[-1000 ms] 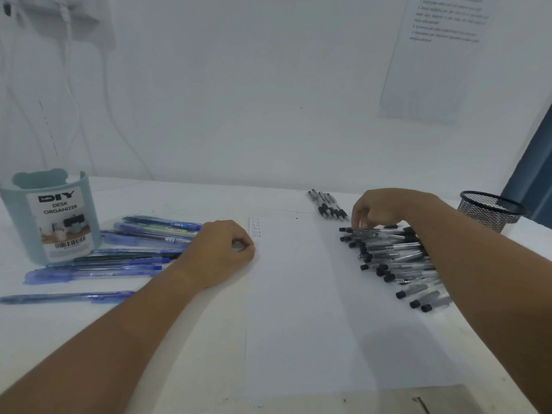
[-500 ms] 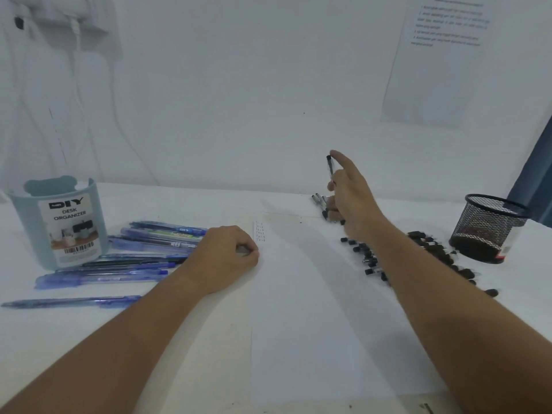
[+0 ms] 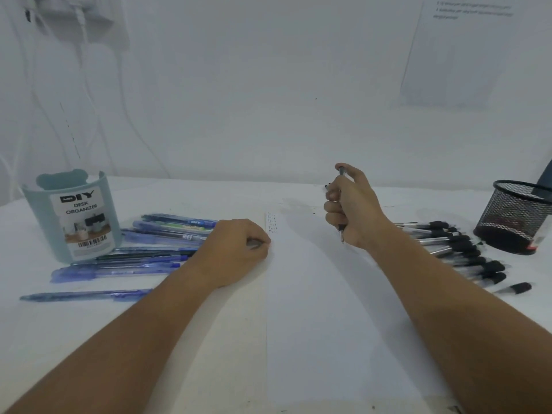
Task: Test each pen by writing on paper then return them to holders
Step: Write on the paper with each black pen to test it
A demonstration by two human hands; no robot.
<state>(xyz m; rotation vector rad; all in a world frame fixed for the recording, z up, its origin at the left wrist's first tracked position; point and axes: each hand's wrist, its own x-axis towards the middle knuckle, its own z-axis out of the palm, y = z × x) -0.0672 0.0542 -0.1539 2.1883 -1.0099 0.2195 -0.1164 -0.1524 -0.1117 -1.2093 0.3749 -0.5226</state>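
Paper (image 3: 322,309) is our landmark in the head view. Above its far right part our right hand (image 3: 351,206) wraps its fingers round one pen (image 3: 341,231), upright, tip down, thumb on top — probably to click it before writing. At its left edge our left hand (image 3: 236,249) rests as a loose fist gripping nothing, seemingly steadying the sheet beside the small test marks (image 3: 271,222). Right of the paper lie black-capped pens (image 3: 457,249); beyond them the mesh cup (image 3: 516,216) — contents unclear. Left lie blue pens (image 3: 143,258) beside the desk organizer (image 3: 74,216), its inside hidden.
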